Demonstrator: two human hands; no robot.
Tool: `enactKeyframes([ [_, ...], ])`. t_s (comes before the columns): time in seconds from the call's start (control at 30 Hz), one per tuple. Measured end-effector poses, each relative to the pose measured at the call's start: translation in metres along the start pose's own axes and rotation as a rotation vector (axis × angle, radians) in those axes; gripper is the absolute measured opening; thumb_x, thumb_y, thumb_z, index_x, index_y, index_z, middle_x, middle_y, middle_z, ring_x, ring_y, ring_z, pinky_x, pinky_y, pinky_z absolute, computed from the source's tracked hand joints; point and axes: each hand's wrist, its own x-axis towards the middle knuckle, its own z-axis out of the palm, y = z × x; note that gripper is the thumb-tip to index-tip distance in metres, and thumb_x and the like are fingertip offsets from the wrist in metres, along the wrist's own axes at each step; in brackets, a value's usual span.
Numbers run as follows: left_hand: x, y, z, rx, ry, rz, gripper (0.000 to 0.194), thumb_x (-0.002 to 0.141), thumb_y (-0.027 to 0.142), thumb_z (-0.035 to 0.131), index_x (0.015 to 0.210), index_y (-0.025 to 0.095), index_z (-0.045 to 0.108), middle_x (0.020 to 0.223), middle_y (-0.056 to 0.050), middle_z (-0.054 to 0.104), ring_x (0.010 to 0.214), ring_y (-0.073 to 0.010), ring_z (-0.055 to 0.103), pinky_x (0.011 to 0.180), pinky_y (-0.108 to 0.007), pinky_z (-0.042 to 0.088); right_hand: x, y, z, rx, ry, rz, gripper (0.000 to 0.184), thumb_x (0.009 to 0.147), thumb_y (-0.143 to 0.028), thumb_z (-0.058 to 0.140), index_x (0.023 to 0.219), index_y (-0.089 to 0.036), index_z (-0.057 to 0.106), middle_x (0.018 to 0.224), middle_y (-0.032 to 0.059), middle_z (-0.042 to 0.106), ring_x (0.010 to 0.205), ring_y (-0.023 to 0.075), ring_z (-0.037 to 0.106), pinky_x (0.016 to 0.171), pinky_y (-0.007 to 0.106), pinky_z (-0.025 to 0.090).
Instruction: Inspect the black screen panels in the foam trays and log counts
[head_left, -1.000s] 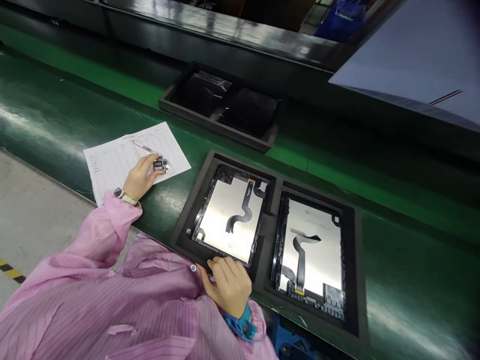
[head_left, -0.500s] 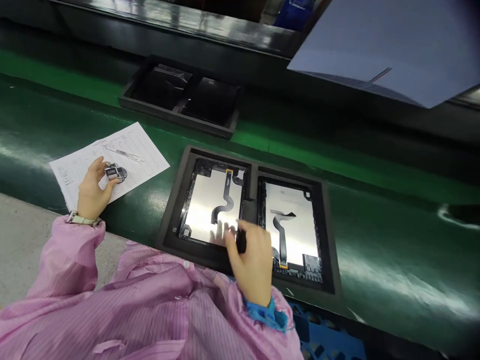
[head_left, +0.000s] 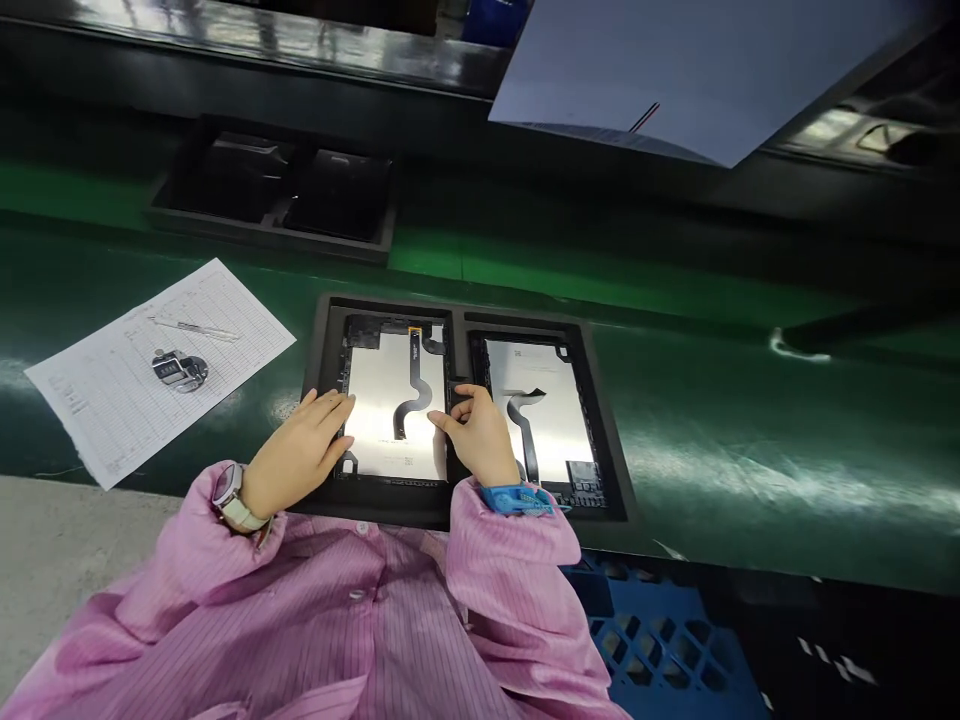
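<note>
A black foam tray (head_left: 457,312) lies on the green conveyor belt (head_left: 712,440) with two open tablet panels in it. The left panel (head_left: 390,395) shows a silver back and a black flex cable. The right panel (head_left: 547,410) looks alike. My left hand (head_left: 300,455) rests on the left panel's left edge, fingers stretched out and together. My right hand (head_left: 476,430) is curled at the left panel's right edge, on the divider between the two pockets, fingertips gripping that edge. Both arms wear pink striped sleeves.
A paper form (head_left: 150,365) lies left on the belt with a metal hand counter (head_left: 178,369) and a pen (head_left: 195,328) on it. A second black tray (head_left: 277,195) sits farther back. A blue crate (head_left: 660,650) stands below the belt's near edge. A grey sheet (head_left: 675,60) hangs above.
My left hand let go of the hand counter on the paper and moved to the left panel's left edge. My right hand moved up to its right edge. The view shifted rightward.
</note>
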Motion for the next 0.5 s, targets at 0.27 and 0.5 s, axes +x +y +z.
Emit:
enactKeyframes([
  [0.27, 0.008, -0.002, -0.026, -0.48, -0.036, -0.268, 0.06, 0.098, 0.058, 0.046, 0.144, 0.02, 0.057, 0.147, -0.011, 0.062, 0.139, -0.0295, 0.057, 0.128, -0.054, 0.036, -0.02, -0.034, -0.042, 0.417, -0.204, -0.131, 0.049, 0.073, -0.06, 0.07, 0.099, -0.019, 0.062, 0.091, 0.0046, 0.072, 0.084, 0.017, 0.069, 0.08, 0.033, 0.056],
  [0.5, 0.045, -0.008, -0.059, -1.527, 0.42, -0.431, 0.053, 0.089, 0.067, 0.058, 0.118, 0.023, 0.062, 0.118, -0.007, 0.073, 0.12, -0.0242, 0.068, 0.105, -0.039, 0.057, -0.015, -0.064, -0.046, 0.577, 0.315, -0.75, 0.017, 0.088, -0.029, 0.07, 0.088, -0.024, 0.054, 0.087, -0.0004, 0.074, 0.084, 0.0145, 0.075, 0.075, 0.029, 0.062],
])
